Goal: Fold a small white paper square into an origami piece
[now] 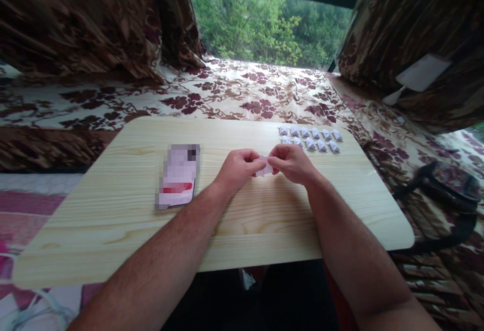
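Over the middle of the wooden table, my left hand [241, 165] and my right hand [290, 162] meet at a small piece of pale paper [265, 166]. Each hand pinches one side of it between thumb and fingers. The paper looks folded, though its exact shape is partly covered by my fingertips. Just beyond my right hand, several small folded paper pieces [310, 143] with raised points lie in two rows near the table's far right corner.
On the left of the table [113, 184] lies a phone [177, 177], its surface pixelated. Floral cloth [260, 91] covers the ledge behind, below a window between curtains. A white lamp [423, 72] stands at the right. A black strap [449, 184] is beside the table's right edge.
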Available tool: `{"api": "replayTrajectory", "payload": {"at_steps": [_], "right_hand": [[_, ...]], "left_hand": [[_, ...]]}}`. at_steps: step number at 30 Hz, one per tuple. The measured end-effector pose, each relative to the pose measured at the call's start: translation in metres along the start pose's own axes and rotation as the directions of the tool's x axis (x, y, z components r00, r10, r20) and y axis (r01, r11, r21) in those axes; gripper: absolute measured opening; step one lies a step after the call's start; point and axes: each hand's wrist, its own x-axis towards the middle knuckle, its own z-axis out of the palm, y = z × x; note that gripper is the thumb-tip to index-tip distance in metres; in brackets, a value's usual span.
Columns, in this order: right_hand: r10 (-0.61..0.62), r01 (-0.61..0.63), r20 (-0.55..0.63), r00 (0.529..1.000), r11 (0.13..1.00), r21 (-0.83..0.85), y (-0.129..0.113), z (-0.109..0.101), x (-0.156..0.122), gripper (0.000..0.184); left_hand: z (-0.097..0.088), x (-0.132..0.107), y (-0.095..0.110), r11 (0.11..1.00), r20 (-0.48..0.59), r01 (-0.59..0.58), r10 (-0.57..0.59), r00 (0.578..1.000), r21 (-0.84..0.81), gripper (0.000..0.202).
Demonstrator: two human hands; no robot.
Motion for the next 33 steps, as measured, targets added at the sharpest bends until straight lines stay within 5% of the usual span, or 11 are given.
{"api": "replayTrajectory", "payload": {"at_steps": [27, 33], "right_hand": [[-0.008, 0.008, 0.012, 1.0, 0.999, -0.048, -0.0047, 0.0029, -0.0025, 0.017], [-0.012, 0.012, 0.005, 1.0, 0.995, -0.095, -0.0064, 0.0027, -0.0027, 0.02]], "left_hand": [[-0.002, 0.0027, -0.0084, 0.998, -0.079, -0.032, 0.037, 0.996, 0.053, 0.023], [-0.0033, 0.0017, -0.0059, 0.989, -0.03, -0.072, 0.077, 0.997, 0.126, 0.024]]}}
